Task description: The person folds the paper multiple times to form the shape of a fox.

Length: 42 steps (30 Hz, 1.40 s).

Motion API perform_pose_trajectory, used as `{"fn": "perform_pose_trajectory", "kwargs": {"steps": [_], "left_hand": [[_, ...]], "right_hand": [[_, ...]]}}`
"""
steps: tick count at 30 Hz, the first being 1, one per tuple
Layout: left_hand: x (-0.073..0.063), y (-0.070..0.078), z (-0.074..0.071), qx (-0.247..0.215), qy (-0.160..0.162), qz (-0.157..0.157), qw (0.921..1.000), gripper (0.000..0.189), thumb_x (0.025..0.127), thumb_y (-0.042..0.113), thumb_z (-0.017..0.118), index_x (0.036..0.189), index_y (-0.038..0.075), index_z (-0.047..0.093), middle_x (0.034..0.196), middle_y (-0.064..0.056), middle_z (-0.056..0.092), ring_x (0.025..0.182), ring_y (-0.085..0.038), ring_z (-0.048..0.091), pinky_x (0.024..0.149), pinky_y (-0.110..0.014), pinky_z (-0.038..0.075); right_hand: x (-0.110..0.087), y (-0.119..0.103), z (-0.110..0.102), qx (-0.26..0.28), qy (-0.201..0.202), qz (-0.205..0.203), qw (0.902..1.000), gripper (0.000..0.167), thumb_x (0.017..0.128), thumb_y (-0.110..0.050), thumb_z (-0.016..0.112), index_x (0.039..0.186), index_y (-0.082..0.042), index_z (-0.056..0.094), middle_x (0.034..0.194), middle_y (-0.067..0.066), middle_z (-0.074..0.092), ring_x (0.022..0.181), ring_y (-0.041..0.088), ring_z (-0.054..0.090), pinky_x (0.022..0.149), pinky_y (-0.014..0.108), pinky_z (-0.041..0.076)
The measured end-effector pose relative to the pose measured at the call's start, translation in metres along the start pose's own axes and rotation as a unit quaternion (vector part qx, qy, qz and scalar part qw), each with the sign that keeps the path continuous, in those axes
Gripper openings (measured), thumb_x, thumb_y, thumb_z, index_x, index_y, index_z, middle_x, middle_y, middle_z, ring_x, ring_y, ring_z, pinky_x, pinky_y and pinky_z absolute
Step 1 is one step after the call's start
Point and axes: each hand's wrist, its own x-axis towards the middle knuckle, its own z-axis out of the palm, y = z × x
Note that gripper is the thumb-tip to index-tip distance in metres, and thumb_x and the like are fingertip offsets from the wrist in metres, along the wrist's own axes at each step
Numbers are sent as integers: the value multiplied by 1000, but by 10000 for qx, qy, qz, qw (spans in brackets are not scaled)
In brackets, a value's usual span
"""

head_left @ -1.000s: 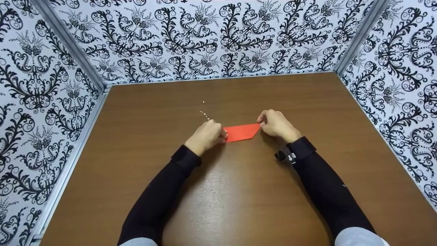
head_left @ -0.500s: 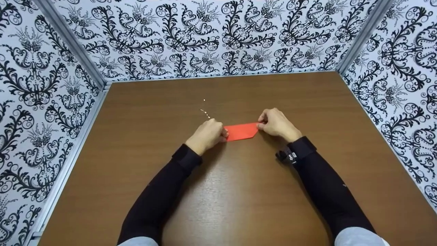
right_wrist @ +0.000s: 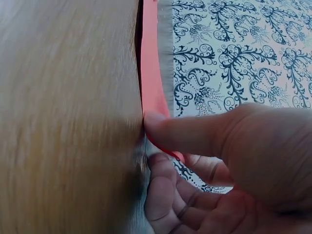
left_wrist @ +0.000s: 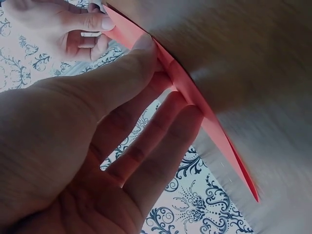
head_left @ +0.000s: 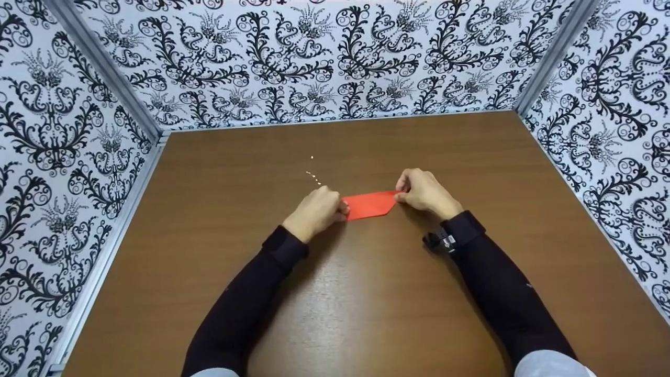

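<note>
A flat strip of folded red paper [head_left: 369, 205] lies low over the table, its right end cut off at a slant. My left hand [head_left: 316, 210] holds the left part; in the left wrist view the thumb is on one face of the paper [left_wrist: 127, 30] and the other fingers are behind it. At the slanted end, my right hand [head_left: 425, 193] pinches the corner. Seen from the right wrist, the thumb presses the red paper [right_wrist: 151, 63] close to the tabletop, with the fingertips curled beneath its bent end.
Small white specks [head_left: 313, 176] show on the brown wooden table [head_left: 335, 303] beyond the left hand. Black-and-white patterned panels [head_left: 324, 57] with metal frame posts [head_left: 555, 52] enclose the table at the back and both sides.
The right thumb has shifted slightly onto the slanted end of the paper. Otherwise both hands and the paper stay nearly in place.
</note>
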Motion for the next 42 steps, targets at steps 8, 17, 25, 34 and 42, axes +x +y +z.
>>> {"fn": "perform_pose_trajectory", "kwargs": {"steps": [8,17,25,34,42], "left_hand": [[-5,-3,0,191,-81,314,9993,6,101,15,93,97,12,90,100,-3,89,95,-28,84,88,-48,71],[-5,-9,-8,226,464,88,9986,4,99,14,91,97,16,89,99,-4,85,90,-24,78,84,-48,68],[-3,-10,-16,179,1457,-46,9892,39,98,29,98,123,8,76,124,-11,82,114,-34,81,92,-52,71],[-1,-5,-22,-706,1693,269,9827,21,102,18,93,118,7,86,112,-10,89,97,-23,87,88,-40,71],[-4,0,-33,-865,1934,191,9771,11,102,20,93,107,11,90,100,-6,89,91,-25,84,85,-39,69]], "right_hand": [[-2,-4,-7,188,74,-232,9995,12,105,-10,86,116,-6,88,106,14,85,96,27,72,88,35,52],[-5,-7,-19,614,83,-416,9972,10,109,-12,83,114,-7,89,99,14,86,81,23,78,66,23,55],[-6,-16,-31,893,161,-693,9935,9,110,-12,81,113,-9,89,100,14,87,86,33,82,65,21,57],[-17,-30,-39,1159,343,-1006,9876,7,109,-12,83,112,-10,89,102,15,88,84,33,80,68,19,59],[-25,-40,-45,1335,698,-1274,9803,9,109,-15,84,116,-11,88,103,18,86,79,15,76,68,19,59]]}}
